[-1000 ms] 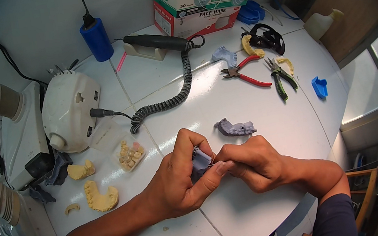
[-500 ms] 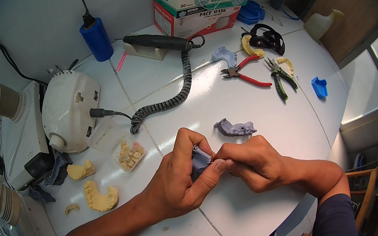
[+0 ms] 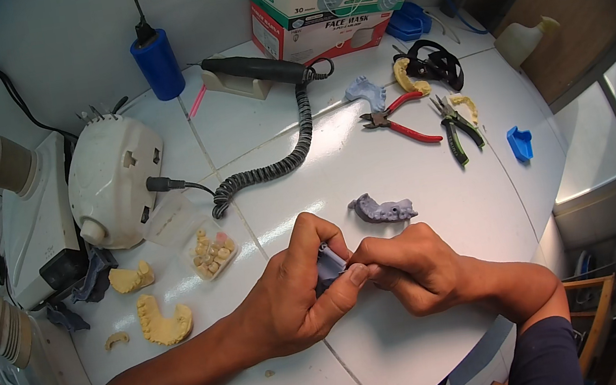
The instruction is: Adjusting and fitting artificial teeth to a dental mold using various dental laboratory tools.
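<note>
Fingers (image 3: 338, 287) of both curled hands pinch a grey dental cast (image 3: 328, 263).

two pliers (image 3: 400, 116), three yellow dental casts (image 3: 161, 319), two grey dental models (image 3: 382, 210), two boxes (image 3: 327, 0)

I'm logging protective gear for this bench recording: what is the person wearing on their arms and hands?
Nothing on the hands: the left hand and right hand are bare, with no gloves, and no rings or watch can be seen. The left forearm is uncovered all the way to the picture's lower edge. The right forearm is bare too, up to a dark navy-blue fabric sleeve near the elbow.
</note>
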A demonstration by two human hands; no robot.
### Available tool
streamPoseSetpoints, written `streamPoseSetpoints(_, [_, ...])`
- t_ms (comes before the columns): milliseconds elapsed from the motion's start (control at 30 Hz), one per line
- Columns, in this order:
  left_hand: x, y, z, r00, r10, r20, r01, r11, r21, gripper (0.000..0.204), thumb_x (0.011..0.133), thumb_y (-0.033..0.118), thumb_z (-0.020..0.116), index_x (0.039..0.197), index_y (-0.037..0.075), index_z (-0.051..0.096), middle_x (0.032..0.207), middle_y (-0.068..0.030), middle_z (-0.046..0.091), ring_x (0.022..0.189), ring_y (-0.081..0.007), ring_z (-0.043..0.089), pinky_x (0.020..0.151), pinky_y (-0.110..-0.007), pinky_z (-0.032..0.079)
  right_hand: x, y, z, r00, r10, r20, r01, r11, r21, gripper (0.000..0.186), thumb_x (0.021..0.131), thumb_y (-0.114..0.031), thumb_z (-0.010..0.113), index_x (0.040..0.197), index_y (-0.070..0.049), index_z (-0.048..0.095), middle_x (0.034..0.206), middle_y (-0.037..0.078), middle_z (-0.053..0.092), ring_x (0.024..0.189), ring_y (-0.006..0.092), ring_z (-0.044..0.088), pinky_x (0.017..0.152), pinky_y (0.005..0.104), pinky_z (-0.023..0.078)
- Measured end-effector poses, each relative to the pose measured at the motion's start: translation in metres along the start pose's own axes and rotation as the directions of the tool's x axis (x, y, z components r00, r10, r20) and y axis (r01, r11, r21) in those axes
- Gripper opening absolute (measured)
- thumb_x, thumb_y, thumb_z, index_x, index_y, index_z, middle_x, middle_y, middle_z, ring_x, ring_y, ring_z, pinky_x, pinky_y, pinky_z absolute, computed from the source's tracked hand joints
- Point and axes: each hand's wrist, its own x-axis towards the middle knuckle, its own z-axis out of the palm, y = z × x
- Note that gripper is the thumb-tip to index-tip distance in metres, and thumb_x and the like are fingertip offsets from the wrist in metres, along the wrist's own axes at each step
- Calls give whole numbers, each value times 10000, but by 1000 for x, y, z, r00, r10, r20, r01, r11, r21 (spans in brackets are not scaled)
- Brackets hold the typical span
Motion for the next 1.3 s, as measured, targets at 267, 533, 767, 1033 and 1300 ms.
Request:
streamPoseSetpoints(267, [0,1,2,1000,27,-11,-27,1000,1,236,1090,123,584,1158,37,375,953,-79,583,800,-97,559,706,-260,472,-1,2,1,1000,-28,-9,28,1000,-8,106,947,29,609,1045,-10,617,657,172,607,586,375,648,561,423,472])
streamPoseSetpoints(533, [0,-3,2,999,30,-14,-30,1000,4,234,1085,116,596,1155,43,385,957,-69,577,798,-91,554,709,-254,465,1,3,-1,999,-41,5,41,999,-22,139,946,23,612,1074,-22,645,657,163,623,584,362,659,562,414,486])
streamPoseSetpoints(767, [1,-14,7,987,139,-86,-138,990,16,368,1064,234,688,1178,11,418,864,-91,552,609,-145,560,543,-311,414,0,4,0,998,-57,-6,57,998,-18,153,945,21,614,1085,-29,653,656,158,622,572,346,658,557,413,480])
streamPoseSetpoints(1033, [0,0,1,1000,30,-3,-30,999,-19,237,1077,85,607,1153,46,386,966,-66,559,825,-99,555,757,-262,473,0,4,1,999,-51,-9,51,998,-33,125,945,20,615,1058,-28,637,647,145,609,575,350,657,547,412,475])
streamPoseSetpoints(1300, [0,-4,2,998,60,-18,-60,998,-13,349,1045,56,655,1190,48,338,979,-82,524,895,-117,534,818,-275,461,1,9,2,989,-124,-81,118,990,-73,80,933,2,652,1008,-22,645,668,134,616,557,342,631,534,412,472])
